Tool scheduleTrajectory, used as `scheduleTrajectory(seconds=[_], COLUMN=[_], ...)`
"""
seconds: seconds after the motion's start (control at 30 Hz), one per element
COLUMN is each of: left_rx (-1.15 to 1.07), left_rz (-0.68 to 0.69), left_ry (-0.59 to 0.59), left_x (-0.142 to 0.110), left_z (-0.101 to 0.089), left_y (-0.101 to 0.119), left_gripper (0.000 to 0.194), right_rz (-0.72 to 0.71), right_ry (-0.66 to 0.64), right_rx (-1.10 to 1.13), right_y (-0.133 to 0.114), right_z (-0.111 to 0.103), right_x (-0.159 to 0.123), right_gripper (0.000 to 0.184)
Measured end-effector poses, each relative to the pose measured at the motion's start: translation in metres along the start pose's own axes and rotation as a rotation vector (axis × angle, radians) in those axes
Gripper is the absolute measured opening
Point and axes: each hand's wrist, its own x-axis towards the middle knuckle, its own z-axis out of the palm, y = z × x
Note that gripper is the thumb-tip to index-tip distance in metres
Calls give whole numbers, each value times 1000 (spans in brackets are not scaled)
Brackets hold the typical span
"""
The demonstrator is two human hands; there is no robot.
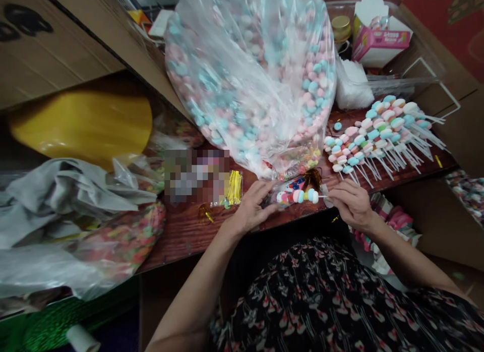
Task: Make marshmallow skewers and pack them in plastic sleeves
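Near the table's front edge, my right hand (350, 200) pinches the thin white stick of a marshmallow skewer (306, 196). Blue, white, pink and yellow pieces are threaded along it, pointing left. Opposite, my left hand (251, 206) has thumb and fingers around a small clear plastic bag (282, 194) with a colourful print. The skewer's left end overlaps the bag; whether it is fully inside cannot be made out. To the right, several finished skewers (378, 132) lie in a pile with their sticks toward me. Gold twist ties (234, 186) lie left of my left hand.
A big clear bag of pink and blue marshmallows (249, 74) fills the table's back. Bags of gummy candy (128, 236) and a grey cloth (64, 200) are at left. A plastic bin (427, 72) holds a pink box (381, 42). Cardboard boxes (56, 44) flank the table.
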Motion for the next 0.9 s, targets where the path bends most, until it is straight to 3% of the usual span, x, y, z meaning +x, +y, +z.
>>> scheduleTrajectory(seconds=[0.1, 0.27, 0.4, 0.5, 0.7, 0.8, 0.9], left_rx=[98, 146, -22, -26, 10, 15, 114], left_rz=[87, 92, -31, -156, -142, -116, -121], left_ry=[-26, -8, -98, -133, -240, -320, -299], left_x=[8, 22, 24, 22, 21, 24, 25], left_z=[-4, -12, -9, -5, -2, 0, 2], left_y=[5, 21, 32, 35, 48, 54, 52], left_gripper=[40, 29, 25, 17, 11, 23, 24], right_rz=[-38, -132, -257, -314, -400, -356, -220], right_ry=[24, 73, 125, 65, 19, -38, -185], right_rx=[-13, -163, -205, -227, -336, -376, -382], right_y=[1, -2, -8, -11, -10, -10, -12], right_z=[1, -3, -17, -29, -42, -40, -35], right_x=[-2, -4, -1, 2, 17, 26, 32], right_gripper=[21, 26, 27, 25, 20, 18, 17])
